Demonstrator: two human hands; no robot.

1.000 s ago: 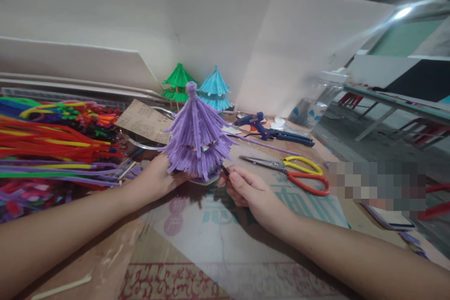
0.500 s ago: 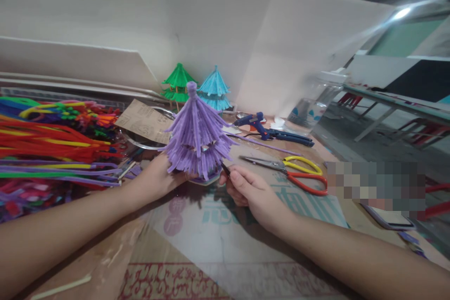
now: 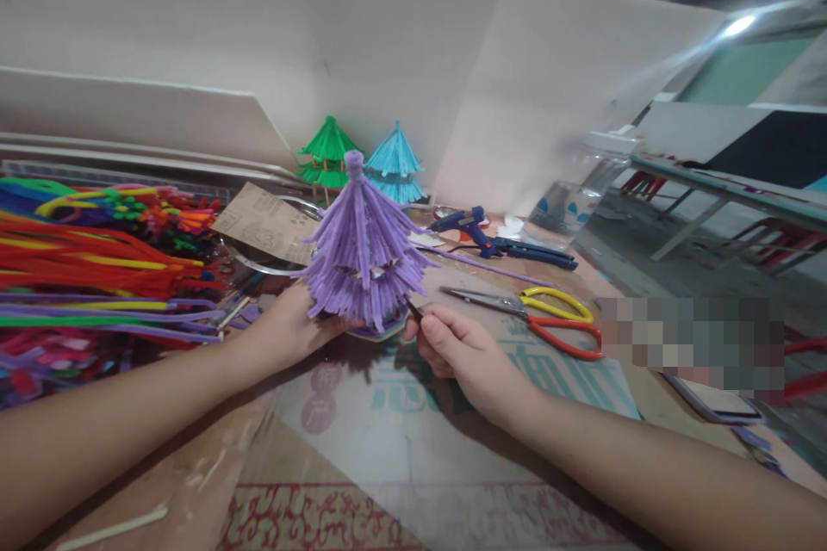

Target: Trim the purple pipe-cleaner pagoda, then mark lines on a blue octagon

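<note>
A purple pipe-cleaner pavilion with two fringed roof tiers stands upright in front of me. My left hand grips it from the left near the base, its fingers mostly hidden behind and under the lower tier. On the other side, my right hand pinches a thin dark pointed tool, perhaps tweezers. The tool's tip is at the right edge of the lower tier; whether it touches the fringe I cannot tell.
Behind stand a green pavilion and a light blue one. To the right lie scissors, a blue glue gun, dark-handled pliers and a phone. Bundled pipe cleaners fill the left. A clear jar stands behind.
Almost nothing differs. The purple pavilion has shifted very slightly, its top a touch to the right; both hands keep their places.
</note>
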